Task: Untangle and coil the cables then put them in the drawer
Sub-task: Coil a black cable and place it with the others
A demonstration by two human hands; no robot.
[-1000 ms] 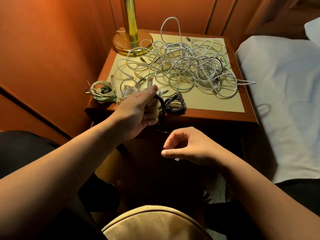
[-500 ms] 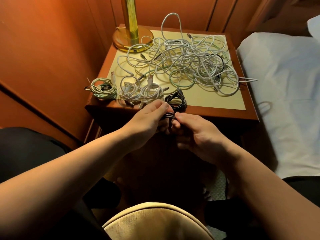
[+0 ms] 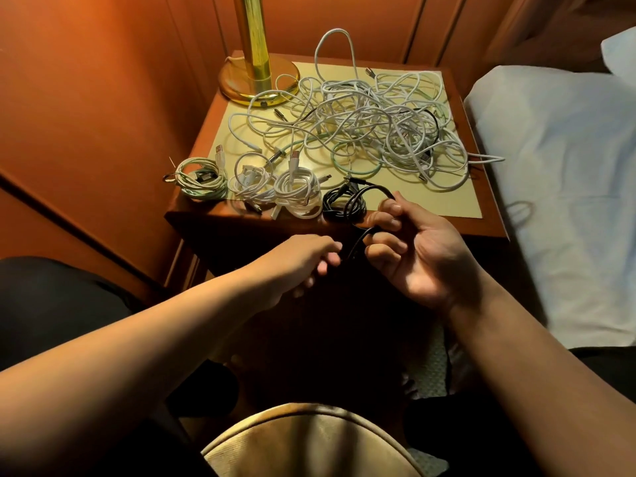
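Observation:
A thin black cable (image 3: 358,241) runs between my two hands just in front of the nightstand (image 3: 395,226). My right hand (image 3: 416,249) grips it with curled fingers, palm turned up. My left hand (image 3: 303,261) pinches the same cable lower down. A big tangle of white cables (image 3: 371,125) covers the middle of the nightstand top. Along its front edge lie finished coils: a greenish one (image 3: 201,179), two white ones (image 3: 275,191) and a black one (image 3: 342,203). No drawer is plainly visible.
A brass lamp base (image 3: 258,80) stands at the nightstand's back left corner. Wood-panelled wall runs along the left. A bed with white sheets (image 3: 568,173) lies to the right. My knees and a tan cushion (image 3: 309,442) are below.
My hands came together on the black cable, then drew apart. The right hand rose toward the table edge and turned palm up, while the left hand dropped lower.

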